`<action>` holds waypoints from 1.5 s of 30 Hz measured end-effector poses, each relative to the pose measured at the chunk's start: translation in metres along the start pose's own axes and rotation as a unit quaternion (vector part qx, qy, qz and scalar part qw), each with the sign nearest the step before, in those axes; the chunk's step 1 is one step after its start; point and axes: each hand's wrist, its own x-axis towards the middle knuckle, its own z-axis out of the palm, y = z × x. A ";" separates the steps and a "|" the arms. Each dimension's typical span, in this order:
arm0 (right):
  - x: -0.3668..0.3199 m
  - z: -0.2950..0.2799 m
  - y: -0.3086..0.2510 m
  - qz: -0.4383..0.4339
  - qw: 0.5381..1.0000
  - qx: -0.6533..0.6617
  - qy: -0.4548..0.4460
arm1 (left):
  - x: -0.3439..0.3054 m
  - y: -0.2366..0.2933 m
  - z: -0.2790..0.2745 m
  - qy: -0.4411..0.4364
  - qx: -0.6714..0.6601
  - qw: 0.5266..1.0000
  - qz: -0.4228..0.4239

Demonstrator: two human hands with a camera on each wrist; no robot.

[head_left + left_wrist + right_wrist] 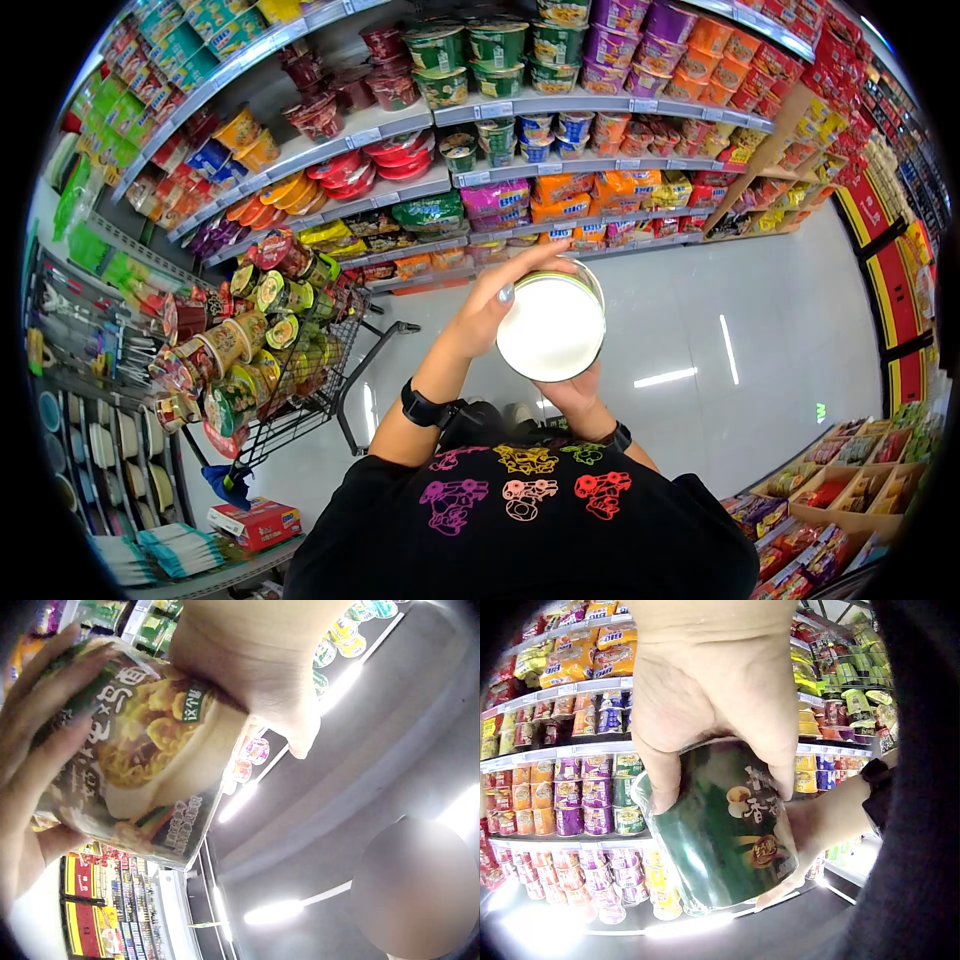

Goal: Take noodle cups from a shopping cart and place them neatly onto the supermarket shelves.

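Our left hand [486, 316] and right hand [576, 392] curl part-closed round a noodle tub [551, 328], gripped between them above the floor [690, 310] — seemingly to inspect it; next calls for a steady turn.

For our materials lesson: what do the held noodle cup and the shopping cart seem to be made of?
Noodle cup: probably paper or plastic; printed, glossy, seemingly film-wrapped, given bright highlights and a clear, crinkled edge.
Shopping cart: likely metal, dark-coated; thin crossing wires suggest it.
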 end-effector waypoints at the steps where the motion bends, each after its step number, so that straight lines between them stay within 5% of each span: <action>1: 0.004 0.001 0.005 -0.006 1.000 -0.003 -0.002 | -0.002 0.003 -0.003 0.002 0.005 1.000 0.005; 5: 0.025 0.021 0.021 -0.021 0.997 -0.077 -0.001 | -0.011 0.012 -0.027 0.000 0.122 0.992 0.036; 8: 0.042 0.015 0.032 0.025 0.992 0.100 -0.070 | -0.015 0.028 -0.047 -0.010 0.198 0.976 0.092; 11: 0.062 0.021 0.044 0.031 0.998 0.052 -0.028 | -0.022 0.044 -0.075 -0.005 0.218 0.967 0.130; 14: 0.088 0.024 0.055 -0.035 0.971 -0.213 -0.105 | -0.034 0.057 -0.108 -0.016 0.213 0.966 0.148; 15: 0.098 0.016 0.056 -0.019 0.977 -0.159 -0.138 | -0.041 0.060 -0.120 -0.017 0.209 0.965 0.159; 20: 0.133 0.008 0.072 -0.065 0.970 -0.217 -0.090 | -0.080 0.048 -0.174 0.019 -0.047 0.998 0.040; 26: 0.153 0.004 0.092 -0.095 0.980 -0.173 -0.004 | -0.091 0.024 -0.196 -0.025 -0.180 0.982 0.047; 29: 0.158 0.008 0.080 -0.074 0.981 -0.169 -0.060 | -0.080 0.010 -0.204 -0.027 -0.198 0.979 0.043; 37: 0.176 0.039 0.023 -0.113 0.970 -0.206 0.055 | -0.010 -0.022 -0.197 -0.024 -0.158 0.987 -0.020; 38: 0.181 0.038 0.008 -0.115 0.969 -0.219 0.015 | 0.005 -0.032 -0.196 -0.023 -0.148 0.989 -0.017; 42: 0.202 0.033 -0.060 -0.215 0.911 -0.351 0.010 | 0.067 -0.059 -0.183 0.084 -0.147 0.983 0.074; 45: 0.222 0.077 -0.092 -0.326 0.831 -0.449 -0.043 | 0.117 -0.078 -0.175 0.087 -0.124 0.983 0.106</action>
